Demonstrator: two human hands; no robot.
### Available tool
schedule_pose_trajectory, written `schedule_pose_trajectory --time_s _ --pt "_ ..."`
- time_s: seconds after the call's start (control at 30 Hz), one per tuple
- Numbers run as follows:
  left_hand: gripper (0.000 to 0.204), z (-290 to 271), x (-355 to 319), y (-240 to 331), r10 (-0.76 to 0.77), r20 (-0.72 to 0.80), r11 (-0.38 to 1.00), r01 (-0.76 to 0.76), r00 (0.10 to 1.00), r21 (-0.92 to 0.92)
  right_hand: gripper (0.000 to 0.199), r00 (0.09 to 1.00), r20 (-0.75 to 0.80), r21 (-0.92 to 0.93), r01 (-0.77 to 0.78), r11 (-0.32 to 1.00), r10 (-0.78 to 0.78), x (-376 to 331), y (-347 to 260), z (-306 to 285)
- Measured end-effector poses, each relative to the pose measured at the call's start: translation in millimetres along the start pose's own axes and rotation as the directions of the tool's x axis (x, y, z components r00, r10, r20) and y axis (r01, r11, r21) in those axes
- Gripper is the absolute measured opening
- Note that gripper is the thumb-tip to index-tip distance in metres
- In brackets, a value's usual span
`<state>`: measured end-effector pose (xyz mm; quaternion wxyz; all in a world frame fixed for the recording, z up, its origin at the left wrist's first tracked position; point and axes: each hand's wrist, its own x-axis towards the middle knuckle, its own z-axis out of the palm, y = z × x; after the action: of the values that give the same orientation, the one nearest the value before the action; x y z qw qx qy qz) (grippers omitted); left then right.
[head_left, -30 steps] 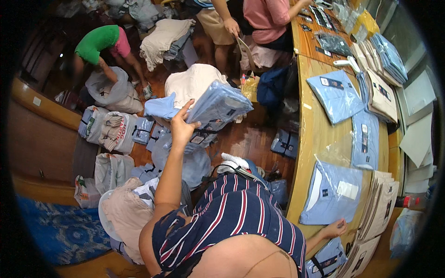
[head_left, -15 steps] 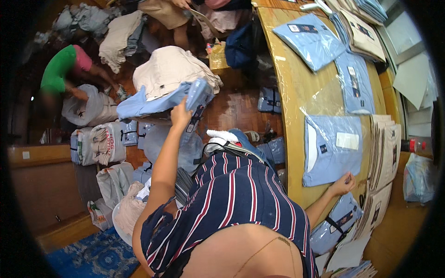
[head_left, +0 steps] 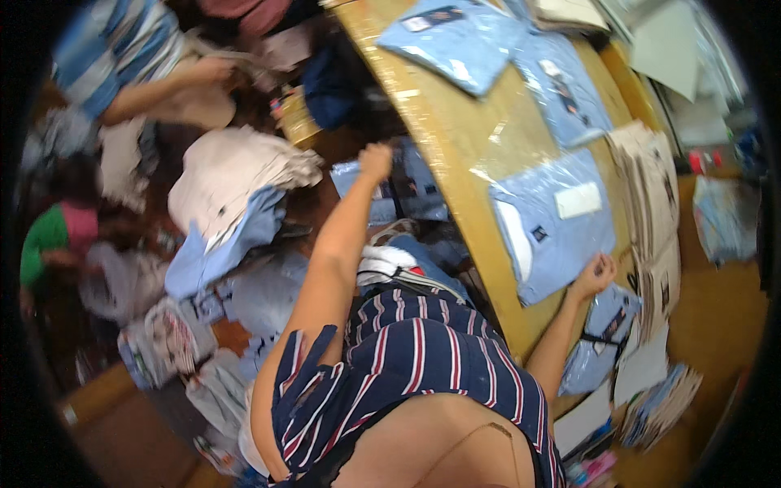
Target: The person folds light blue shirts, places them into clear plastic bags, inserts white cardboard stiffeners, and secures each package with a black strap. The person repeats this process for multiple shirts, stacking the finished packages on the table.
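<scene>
My left hand (head_left: 376, 163) reaches out over the aisle left of the table. Its fingers are closed at the edge of a bundle of blue packaged shirts (head_left: 419, 191) with a dark strap; blur hides the exact grip. My right hand (head_left: 598, 278) rests on the table with curled fingers, by the lower right corner of a bagged blue shirt (head_left: 561, 244). Whatever lies in those fingers, if anything, is too small to make out. The shirt lies flat in clear plastic, with a white card (head_left: 578, 200) on it.
A pile of beige garments (head_left: 236, 175), with a blue garment (head_left: 215, 256) hanging from it, stands left of me. More bagged blue shirts (head_left: 451, 41) and stacked beige packages (head_left: 651, 195) lie on the wooden table (head_left: 423, 89). Another person's arm (head_left: 163, 89) shows at upper left.
My left hand has come away from the beige pile to the right, apparently with blue packaged shirts. My view has turned, shifting the table leftward. The right hand stays beside the bagged shirt.
</scene>
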<state>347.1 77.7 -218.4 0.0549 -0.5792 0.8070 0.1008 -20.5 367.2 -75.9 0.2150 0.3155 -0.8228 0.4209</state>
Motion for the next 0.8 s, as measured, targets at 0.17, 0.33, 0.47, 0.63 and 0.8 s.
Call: schedule_pose_trajectory --time_s 0.17,0.33,0.47,0.63,0.8 --pt "0.023 -121.0 10.5 11.3 -0.324 -0.715 0.909 -0.006 0.619 -0.417 0.008 0.990 -0.142 0.035 -0.017 0.999 0.022 29.1 -35.5 -26.3" --pt "0.018 -202.9 -55.2 130.3 0.095 -0.741 0.469 -0.686 0.665 -0.556 0.009 0.992 -0.122 0.120 0.032 0.992 -0.017 68.0 -81.8 -63.4" --pt "0.052 -191.4 -88.4 245.2 0.852 -0.413 0.283 -0.947 0.322 -0.154 0.010 0.995 -0.077 0.173 -0.046 0.984 0.060 72.0 -86.0 -73.8" --pt "0.053 -132.8 -94.4 270.4 0.932 -0.203 0.300 -0.953 0.300 -0.032 0.014 0.920 0.034 0.078 -0.393 0.916 0.391 60.1 -23.8 -84.9" --pt "0.053 -137.7 -97.6 259.9 0.951 -0.164 0.267 -0.964 0.262 0.010 0.012 0.547 0.185 0.326 -0.818 0.474 0.816 49.2 35.6 -95.6"
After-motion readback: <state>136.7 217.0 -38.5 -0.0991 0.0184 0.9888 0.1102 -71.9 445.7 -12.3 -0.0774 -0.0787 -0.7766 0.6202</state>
